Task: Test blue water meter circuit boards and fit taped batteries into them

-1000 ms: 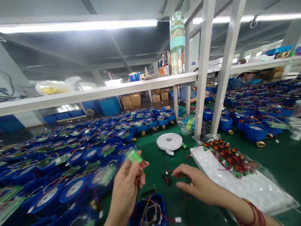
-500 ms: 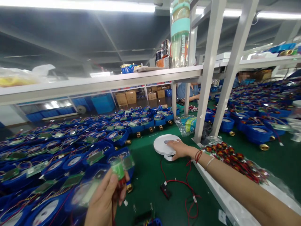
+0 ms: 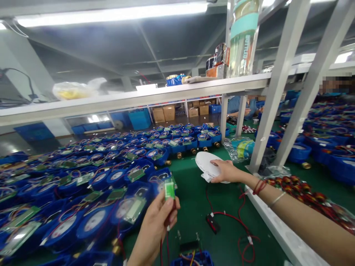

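My left hand (image 3: 159,225) pinches a small green circuit board (image 3: 169,188) upright, with red wires hanging down from it past my wrist. My right hand (image 3: 226,171) is stretched forward and grips a white roll of tape (image 3: 206,164), which is tilted up off the green mat (image 3: 191,218). A red wire with a small black connector (image 3: 213,224) lies on the mat between my hands. A blue meter housing with wires (image 3: 194,258) shows at the bottom edge, partly cut off.
Several blue meter housings with green boards (image 3: 111,173) cover the bench at left and far right. A white tray (image 3: 280,232) with red-topped components (image 3: 299,188) lies under my right arm. White shelf posts (image 3: 273,99) stand behind; a person sits beyond them.
My right hand went from the black connector out to the white tape roll, closed on it and tilted it up. My left hand kept the green board and shifted slightly.
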The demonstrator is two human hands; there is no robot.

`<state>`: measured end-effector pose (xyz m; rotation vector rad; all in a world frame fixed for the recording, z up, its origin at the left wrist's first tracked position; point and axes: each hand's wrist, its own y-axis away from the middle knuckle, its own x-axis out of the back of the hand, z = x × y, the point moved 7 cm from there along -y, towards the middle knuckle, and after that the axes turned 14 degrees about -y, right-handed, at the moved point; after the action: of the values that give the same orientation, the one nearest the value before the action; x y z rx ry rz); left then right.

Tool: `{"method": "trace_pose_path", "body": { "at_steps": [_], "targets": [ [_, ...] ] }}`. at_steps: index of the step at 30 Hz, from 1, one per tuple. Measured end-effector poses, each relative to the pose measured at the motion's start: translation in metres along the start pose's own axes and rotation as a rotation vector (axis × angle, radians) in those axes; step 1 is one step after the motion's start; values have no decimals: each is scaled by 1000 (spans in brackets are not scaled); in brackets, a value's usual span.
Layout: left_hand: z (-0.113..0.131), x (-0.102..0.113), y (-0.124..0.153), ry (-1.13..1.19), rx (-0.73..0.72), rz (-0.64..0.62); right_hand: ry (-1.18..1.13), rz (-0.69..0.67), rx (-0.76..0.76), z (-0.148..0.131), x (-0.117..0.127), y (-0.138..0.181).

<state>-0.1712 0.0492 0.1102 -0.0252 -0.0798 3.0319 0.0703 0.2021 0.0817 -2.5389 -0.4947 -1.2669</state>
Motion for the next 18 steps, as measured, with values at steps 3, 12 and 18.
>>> {"method": "trace_pose_path", "body": {
  "at_steps": [3,12,18],
  "targets": [
    [8,6,7,-420,-109,195,-76,82,58,-36,9,20],
    [54,-5,41,-833,-605,548,-402,176,123,-105,5,80],
    [61,-16,58,-897,-806,672,-525,135,45,-123,-16,99]
  ]
}}
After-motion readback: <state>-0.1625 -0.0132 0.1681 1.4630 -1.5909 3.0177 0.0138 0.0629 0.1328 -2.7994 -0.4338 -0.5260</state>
